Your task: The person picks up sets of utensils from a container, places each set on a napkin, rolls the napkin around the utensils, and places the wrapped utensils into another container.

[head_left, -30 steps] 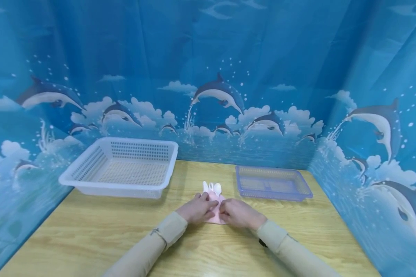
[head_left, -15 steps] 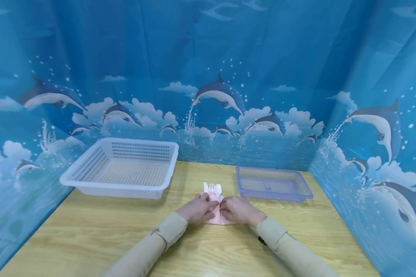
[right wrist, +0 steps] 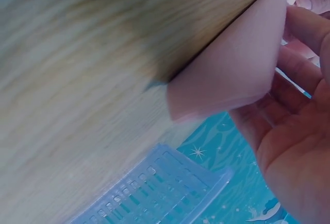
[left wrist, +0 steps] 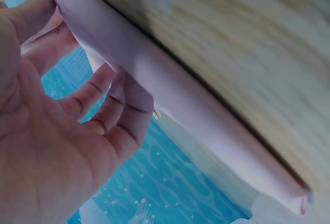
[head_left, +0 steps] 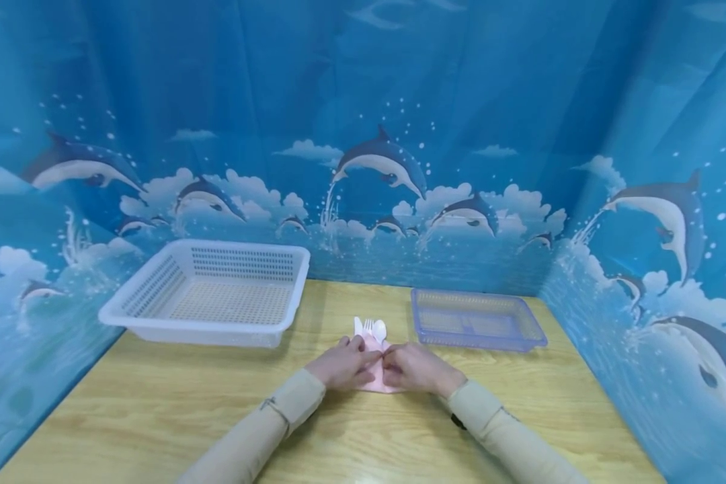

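Note:
A pink napkin (head_left: 373, 384) lies folded on the table around the lower ends of a white plastic knife (head_left: 358, 327), fork (head_left: 368, 325) and spoon (head_left: 380, 329). Their upper ends stick out at the far edge. My left hand (head_left: 341, 366) rests on the napkin's left side, index finger stretched across towards the middle. Opposite it, my right hand (head_left: 422, 368) pinches the right-hand fold with curled fingers. In the right wrist view, those fingers (right wrist: 296, 69) lie against the raised napkin flap (right wrist: 229, 62). The cutlery's lower parts are covered.
A white slotted basket (head_left: 208, 329) stands at the back left of the wooden table (head_left: 157, 403). At the back right is a shallow purple basket (head_left: 478, 339). A blue dolphin-print curtain (head_left: 363, 81) closes off the back and both sides.
The right part of the napkin has spread slightly outward near my right hand. My left index finger reaches a little farther right. Cutlery and baskets have stayed put.

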Tool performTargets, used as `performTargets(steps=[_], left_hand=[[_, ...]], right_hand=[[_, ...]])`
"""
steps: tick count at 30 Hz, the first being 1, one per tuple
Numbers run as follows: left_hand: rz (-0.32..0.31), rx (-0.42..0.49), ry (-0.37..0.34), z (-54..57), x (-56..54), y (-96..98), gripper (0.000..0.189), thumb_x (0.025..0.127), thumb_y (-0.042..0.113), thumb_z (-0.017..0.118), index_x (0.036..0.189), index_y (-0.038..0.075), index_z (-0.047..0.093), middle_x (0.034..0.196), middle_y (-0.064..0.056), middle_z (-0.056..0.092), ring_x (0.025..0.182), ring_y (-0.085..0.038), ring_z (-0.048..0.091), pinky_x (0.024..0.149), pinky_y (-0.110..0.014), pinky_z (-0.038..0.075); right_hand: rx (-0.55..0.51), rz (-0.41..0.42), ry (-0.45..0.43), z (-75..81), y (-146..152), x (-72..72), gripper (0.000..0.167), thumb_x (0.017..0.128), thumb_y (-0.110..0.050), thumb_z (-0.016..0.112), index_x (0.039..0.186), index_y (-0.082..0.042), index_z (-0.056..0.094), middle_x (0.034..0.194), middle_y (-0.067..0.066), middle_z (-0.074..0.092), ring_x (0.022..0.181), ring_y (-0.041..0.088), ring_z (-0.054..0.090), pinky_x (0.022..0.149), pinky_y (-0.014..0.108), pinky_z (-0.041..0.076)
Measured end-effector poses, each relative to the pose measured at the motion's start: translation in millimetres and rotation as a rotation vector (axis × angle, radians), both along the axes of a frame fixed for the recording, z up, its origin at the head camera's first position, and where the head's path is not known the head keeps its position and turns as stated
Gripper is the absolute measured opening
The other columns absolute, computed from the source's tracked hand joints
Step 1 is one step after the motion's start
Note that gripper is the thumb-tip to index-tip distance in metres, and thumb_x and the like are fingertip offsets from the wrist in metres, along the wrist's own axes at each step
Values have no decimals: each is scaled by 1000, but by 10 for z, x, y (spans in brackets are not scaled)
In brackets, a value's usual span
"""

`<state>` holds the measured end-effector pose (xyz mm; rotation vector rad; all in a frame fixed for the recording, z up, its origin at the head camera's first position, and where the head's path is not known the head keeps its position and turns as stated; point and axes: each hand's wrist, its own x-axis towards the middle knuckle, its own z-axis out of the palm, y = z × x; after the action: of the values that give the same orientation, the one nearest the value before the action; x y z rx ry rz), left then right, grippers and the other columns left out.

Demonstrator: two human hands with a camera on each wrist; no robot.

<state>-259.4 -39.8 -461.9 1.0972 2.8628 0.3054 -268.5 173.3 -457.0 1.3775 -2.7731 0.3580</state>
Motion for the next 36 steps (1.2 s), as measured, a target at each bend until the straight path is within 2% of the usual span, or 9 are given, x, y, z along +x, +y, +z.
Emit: performTargets(steps=[4, 10, 14, 23, 29, 36], left_hand=[[-14, 0, -14, 13, -11, -6, 48, 97, 34, 59, 141, 18, 53, 115, -13, 54, 94, -23, 47, 75, -34, 49], [-27, 15, -18, 41, -17, -11, 49, 96, 34, 61, 141, 17, 54, 114, -14, 54, 92, -23, 47, 75, -34, 49], [-30, 12, -31, 28, -13, -11, 51, 96, 37, 60, 142, 18, 52, 118, -16, 54, 96, -24, 48, 79, -35, 49], [-20, 17, -37, 36, -5, -17, 54, 94, 40, 62, 143, 19, 50, 123, -18, 53, 100, -26, 50, 82, -37, 50], [-13, 19, -62, 48, -5, -15, 55, 94, 41, 61, 144, 18, 50, 126, -20, 53, 103, -29, 51, 85, -40, 51], [-17, 32, -68, 44, -11, -20, 56, 94, 41, 61, 144, 17, 50, 127, -21, 52, 104, -30, 51, 86, -42, 51]], right_hand=[[17, -9, -16, 4, 10, 13, 22, 85, -22, 75, 102, -9, 72, 100, 3, 72, 84, 10, 66, 77, 20, 53], [19, -42, -18, 17, 16, 28, 24, 83, -25, 77, 100, -10, 70, 91, -1, 70, 74, 4, 58, 68, 18, 50], [29, -45, -21, 24, 1, 41, 23, 82, -23, 78, 99, -9, 70, 90, 0, 70, 75, 4, 58, 69, 19, 50], [79, -43, -18, 61, -59, 56, 19, 82, -23, 77, 94, -9, 73, 105, 7, 72, 86, 13, 66, 76, 23, 53], [78, -39, -45, 70, -55, 57, 27, 81, -26, 79, 100, -7, 73, 100, 5, 72, 81, 10, 64, 73, 20, 52], [71, -24, -42, 83, -50, 66, 25, 82, -26, 78, 99, -7, 73, 93, 3, 71, 74, 6, 59, 68, 17, 50]])
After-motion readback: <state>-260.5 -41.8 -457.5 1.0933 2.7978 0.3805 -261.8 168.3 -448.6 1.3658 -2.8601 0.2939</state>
